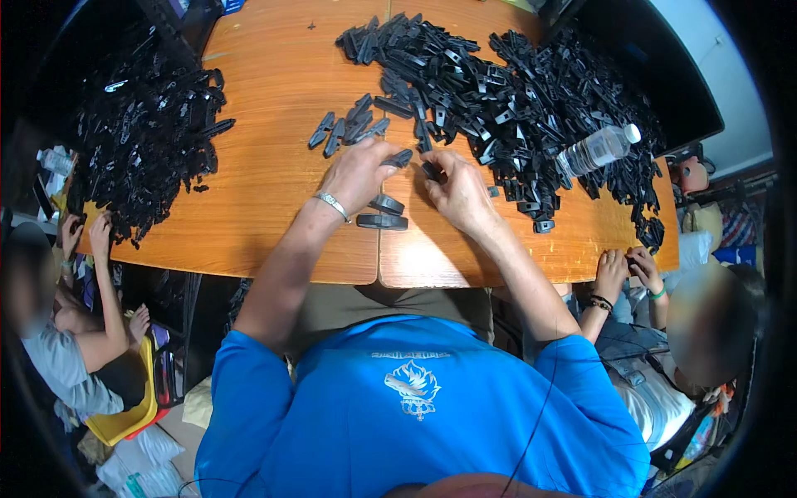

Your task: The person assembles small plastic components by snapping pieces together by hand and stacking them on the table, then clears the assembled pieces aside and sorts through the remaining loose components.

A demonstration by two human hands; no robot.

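Note:
Over the middle of the table, my left hand (361, 176) pinches a small, long black plastic piece (400, 158) between thumb and fingers. Just to its right, my right hand (461, 189) is closed on another dark plastic piece (430, 171), mostly covered by the fingers. Beside my left wrist lie two rounded black pieces (382, 222), one behind the other. Several slim dark grey pieces (334, 137) rest loosely beyond my left hand. Farther out and to the right spreads a big heap of black plastic pieces (452, 79), its near edge close to my right hand.
A clear plastic bottle (602, 149) leans on the right heap. Another black heap (149, 141) covers the table's left end. Co-workers' hands (627, 270) work at the right edge, and another person's hands (87, 235) at the left. The wooden table (274, 166) has a centre seam.

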